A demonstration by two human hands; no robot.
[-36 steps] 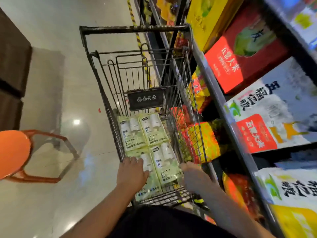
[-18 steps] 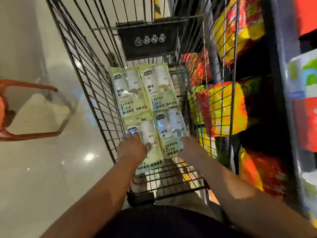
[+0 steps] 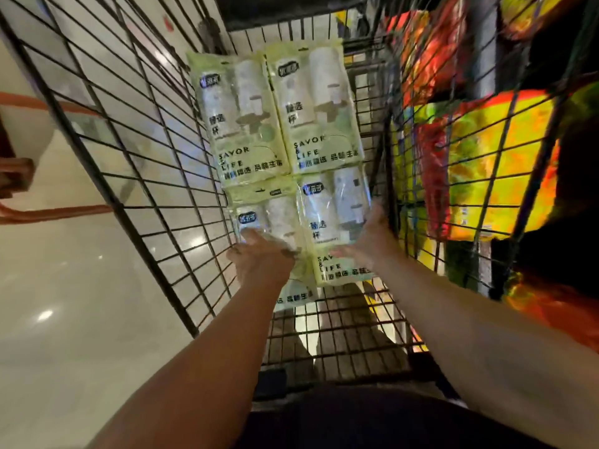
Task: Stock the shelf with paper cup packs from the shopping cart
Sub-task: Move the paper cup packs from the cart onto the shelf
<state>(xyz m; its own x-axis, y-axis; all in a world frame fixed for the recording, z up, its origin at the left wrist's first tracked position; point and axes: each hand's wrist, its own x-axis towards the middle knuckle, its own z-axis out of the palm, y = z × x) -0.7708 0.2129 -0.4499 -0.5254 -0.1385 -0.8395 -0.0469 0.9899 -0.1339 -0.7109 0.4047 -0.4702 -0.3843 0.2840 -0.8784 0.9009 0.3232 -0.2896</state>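
Several pale green paper cup packs lie flat in the wire shopping cart [image 3: 129,140]. Two far packs [image 3: 240,118] [image 3: 317,108] sit side by side near the cart's front. My left hand [image 3: 259,257] lies on the near-left pack [image 3: 278,209], fingers curled over its plastic. My right hand [image 3: 372,234] clasps the near-right pack [image 3: 330,215], thumb on top and fingers round its right edge. Both packs still rest on the cart floor.
Right of the cart, seen through its wire side, shelves hold bright yellow, red and orange bags [image 3: 486,157]. An orange stool frame [image 3: 48,212] stands on the shiny floor to the left. My feet [image 3: 350,319] show below the cart's mesh bottom.
My head has dropped closer to the cart, so the packs fill more of the view. My right hand has slid along the near-right pack's edge; my left hand stays on the near-left pack.
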